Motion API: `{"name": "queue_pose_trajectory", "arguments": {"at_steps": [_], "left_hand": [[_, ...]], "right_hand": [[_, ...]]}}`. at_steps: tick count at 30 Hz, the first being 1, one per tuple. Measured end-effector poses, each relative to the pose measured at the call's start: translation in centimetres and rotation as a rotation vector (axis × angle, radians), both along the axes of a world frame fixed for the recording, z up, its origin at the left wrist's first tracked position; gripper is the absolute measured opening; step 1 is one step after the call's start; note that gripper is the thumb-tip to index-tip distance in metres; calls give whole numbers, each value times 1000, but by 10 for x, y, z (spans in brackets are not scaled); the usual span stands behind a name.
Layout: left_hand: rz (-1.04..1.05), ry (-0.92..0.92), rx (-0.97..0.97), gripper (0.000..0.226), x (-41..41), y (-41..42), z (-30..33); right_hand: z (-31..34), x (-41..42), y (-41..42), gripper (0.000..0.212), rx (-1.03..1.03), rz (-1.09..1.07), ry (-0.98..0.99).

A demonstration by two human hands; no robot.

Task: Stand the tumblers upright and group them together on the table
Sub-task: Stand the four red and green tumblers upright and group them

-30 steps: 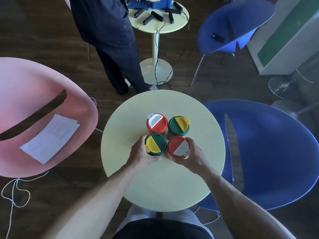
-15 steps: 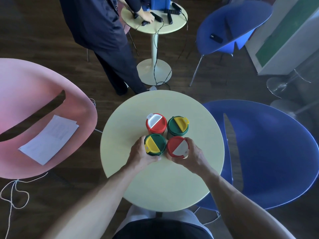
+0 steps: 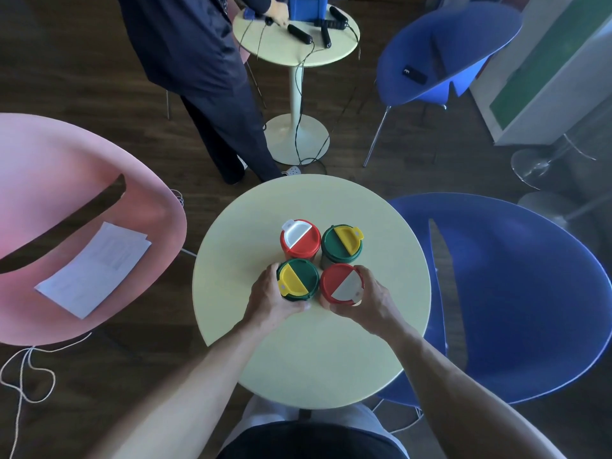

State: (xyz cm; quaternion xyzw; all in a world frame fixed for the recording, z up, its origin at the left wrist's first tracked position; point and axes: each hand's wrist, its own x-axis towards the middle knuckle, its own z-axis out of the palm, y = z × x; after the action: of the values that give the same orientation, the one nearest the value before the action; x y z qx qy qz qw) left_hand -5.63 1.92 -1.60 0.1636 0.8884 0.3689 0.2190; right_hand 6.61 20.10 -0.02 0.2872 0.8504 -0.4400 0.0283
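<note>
Nothing among the four tumblers has shifted since half a second ago; both hands keep the same hold, and only the standing person at the far small table has leaned further in, a hand now on the gear there. Tumbler bodies are mostly hidden beneath their lids from this overhead view, and the fingertips of both hands disappear behind the cups they hold. All four stand upright in a tight square near the middle of the round surface: a red tumbler with white flap far left, a green tumbler with yellow flap far right, each just beside the near pair. The left hand curls round the near green tumbler, thumb at its near side. The right hand grips the near red tumbler from its right. A pink chair holds papers; a blue chair sits right.
</note>
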Motion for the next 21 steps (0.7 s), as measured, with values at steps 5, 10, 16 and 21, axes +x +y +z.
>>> {"name": "queue_pose_trajectory", "arguments": {"at_steps": [5,10,16,21], "left_hand": [[-1,-1,-21,93,0,0,-2],[-4,3,-14,93,0,1,-1],[0,5,-12,92,0,0,-1],[-1,14,-14,93,0,1,-1]], "right_hand": [[2,0,1,79,-11,-4,-1],[3,-2,2,80,-7,7,-13],[2,-1,3,81,1,16,-14],[1,-1,5,80,8,23,-23]]}}
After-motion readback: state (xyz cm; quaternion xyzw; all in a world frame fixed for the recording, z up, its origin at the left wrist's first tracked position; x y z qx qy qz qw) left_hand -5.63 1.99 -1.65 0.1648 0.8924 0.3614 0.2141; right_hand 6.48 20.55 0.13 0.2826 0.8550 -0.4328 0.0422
